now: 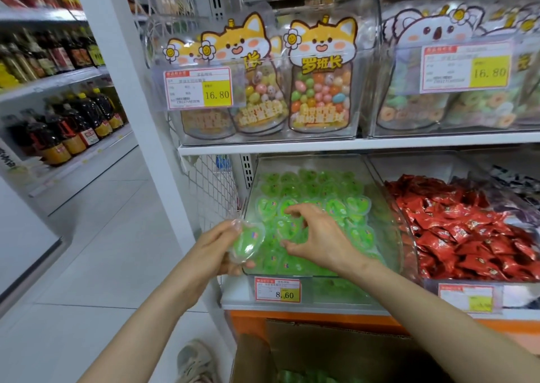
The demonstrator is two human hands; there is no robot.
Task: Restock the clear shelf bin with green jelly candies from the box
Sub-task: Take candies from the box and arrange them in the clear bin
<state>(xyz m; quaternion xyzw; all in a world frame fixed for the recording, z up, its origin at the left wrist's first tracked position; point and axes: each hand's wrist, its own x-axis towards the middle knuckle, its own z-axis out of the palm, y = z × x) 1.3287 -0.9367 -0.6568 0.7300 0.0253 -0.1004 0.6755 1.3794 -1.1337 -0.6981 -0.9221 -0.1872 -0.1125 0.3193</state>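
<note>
The left hand (219,249) grips one green jelly (247,241) at the clear bin's (390,216) left front corner, not yet set down, so I judge the restocking to be well along but unfinished. The bin on the lower shelf is already packed with green jellies from back wall to front lip, with little room left. The box (336,350) stands open on the floor below with more green in it. Over the middle of the bin, the right hand (320,236) arches with thumb and fingers apart on either side of a jelly lying there. Whether it pinches that jelly or only touches it, I cannot tell. Red wrapped candies (467,236) fill the next bin.
</note>
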